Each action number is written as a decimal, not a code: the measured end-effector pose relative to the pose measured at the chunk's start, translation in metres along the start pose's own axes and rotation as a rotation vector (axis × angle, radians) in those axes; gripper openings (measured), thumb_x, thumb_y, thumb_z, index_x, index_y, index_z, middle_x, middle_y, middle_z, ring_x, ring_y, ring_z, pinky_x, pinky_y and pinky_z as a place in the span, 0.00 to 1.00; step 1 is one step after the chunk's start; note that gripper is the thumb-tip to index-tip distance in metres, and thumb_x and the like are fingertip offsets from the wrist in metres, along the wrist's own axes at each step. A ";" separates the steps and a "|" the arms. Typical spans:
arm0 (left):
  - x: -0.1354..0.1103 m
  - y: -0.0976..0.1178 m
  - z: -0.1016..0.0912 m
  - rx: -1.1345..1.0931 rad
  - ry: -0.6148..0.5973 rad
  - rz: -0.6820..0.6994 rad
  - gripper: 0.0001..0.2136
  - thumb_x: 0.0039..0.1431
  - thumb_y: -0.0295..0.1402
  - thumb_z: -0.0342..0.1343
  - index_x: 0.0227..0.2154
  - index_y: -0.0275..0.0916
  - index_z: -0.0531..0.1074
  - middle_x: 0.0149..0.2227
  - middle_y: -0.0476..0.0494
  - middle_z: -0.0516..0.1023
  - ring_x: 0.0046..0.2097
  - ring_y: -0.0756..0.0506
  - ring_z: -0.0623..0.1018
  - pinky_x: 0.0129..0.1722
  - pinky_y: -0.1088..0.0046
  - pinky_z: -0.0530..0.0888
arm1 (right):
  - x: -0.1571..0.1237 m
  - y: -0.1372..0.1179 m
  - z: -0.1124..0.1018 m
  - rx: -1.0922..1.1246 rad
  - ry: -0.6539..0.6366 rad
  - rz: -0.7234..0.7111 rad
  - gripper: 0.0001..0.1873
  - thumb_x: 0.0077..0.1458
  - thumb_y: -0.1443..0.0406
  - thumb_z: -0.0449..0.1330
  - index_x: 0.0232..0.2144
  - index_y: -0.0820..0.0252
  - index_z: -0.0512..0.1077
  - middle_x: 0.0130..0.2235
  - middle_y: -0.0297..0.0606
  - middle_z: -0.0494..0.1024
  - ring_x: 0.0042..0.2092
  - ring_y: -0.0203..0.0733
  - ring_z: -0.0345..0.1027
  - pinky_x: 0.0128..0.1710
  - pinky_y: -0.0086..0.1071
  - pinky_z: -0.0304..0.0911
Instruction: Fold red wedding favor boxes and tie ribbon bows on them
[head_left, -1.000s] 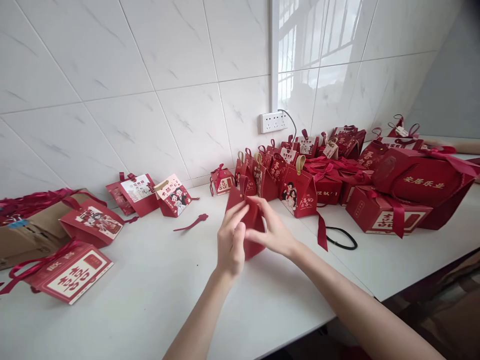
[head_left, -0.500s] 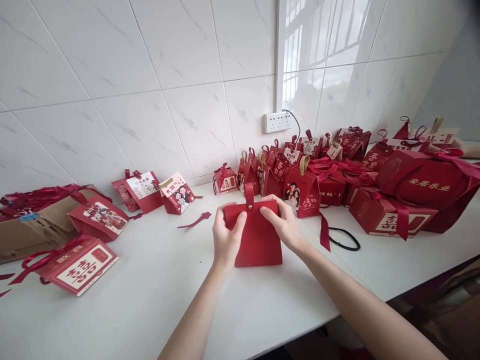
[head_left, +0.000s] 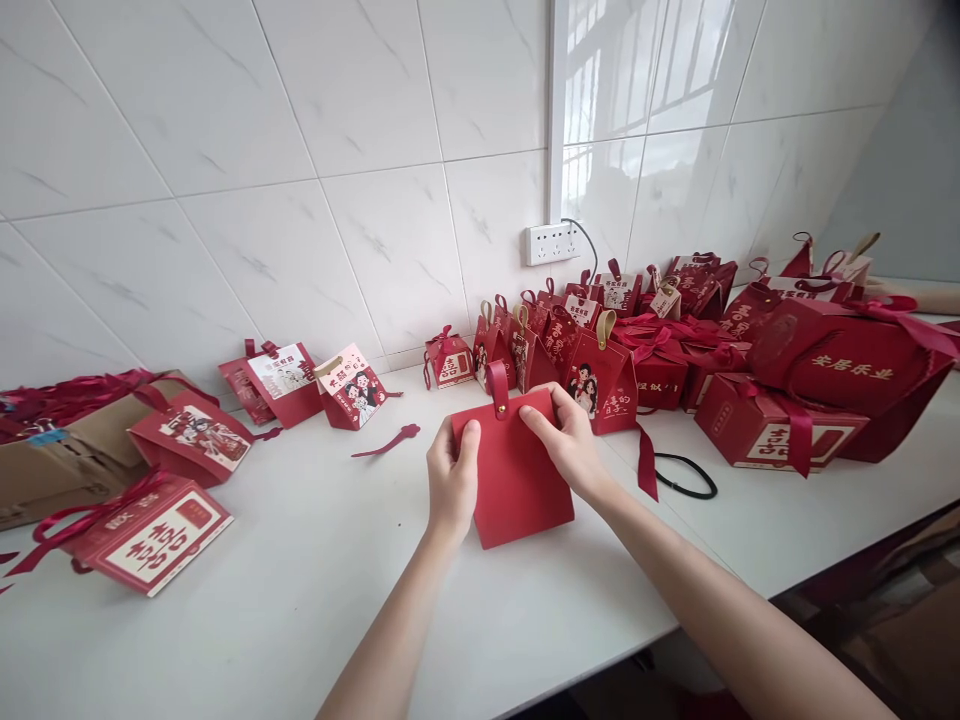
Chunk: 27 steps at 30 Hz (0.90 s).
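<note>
A plain red gift pouch (head_left: 517, 475) with a small strap and a gold snap at its top sits on the white counter (head_left: 315, 600) in front of me. My left hand (head_left: 450, 480) grips its upper left corner, thumb on the front face. My right hand (head_left: 566, 440) pinches the upper right corner the same way. Both hands are closed on the pouch.
Many red gift boxes and bags (head_left: 750, 350) crowd the counter at the right, up to the tiled wall. More red boxes (head_left: 150, 535) and a cardboard box (head_left: 67, 460) lie at the left. A loose red ribbon (head_left: 386, 442), a black hair band (head_left: 686, 475) and a wall socket (head_left: 551, 243) are nearby.
A second ago my hands were working the pouch's top with it turned edge-on. It has since turned flat-faced towards me, and now tilts slightly with both hands on its top corners.
</note>
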<state>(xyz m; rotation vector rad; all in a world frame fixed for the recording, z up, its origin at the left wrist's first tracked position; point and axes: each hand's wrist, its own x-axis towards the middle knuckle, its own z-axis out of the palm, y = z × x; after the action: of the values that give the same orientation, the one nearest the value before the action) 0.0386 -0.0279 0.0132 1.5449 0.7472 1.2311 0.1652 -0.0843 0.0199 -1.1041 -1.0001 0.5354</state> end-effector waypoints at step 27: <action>0.011 -0.014 -0.010 -0.076 -0.462 -0.279 0.18 0.53 0.42 0.53 0.44 0.38 0.66 0.48 0.40 0.73 0.48 0.41 0.73 0.47 0.65 0.69 | 0.020 0.011 -0.014 0.288 0.329 0.278 0.16 0.42 0.54 0.64 0.31 0.57 0.71 0.35 0.37 0.78 0.33 0.42 0.71 0.32 0.32 0.66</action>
<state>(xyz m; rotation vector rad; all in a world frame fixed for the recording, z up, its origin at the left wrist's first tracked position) 0.0338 -0.0103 0.0036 1.5249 0.5776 0.6548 0.1883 -0.0715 0.0163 -1.0344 -0.4690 0.6724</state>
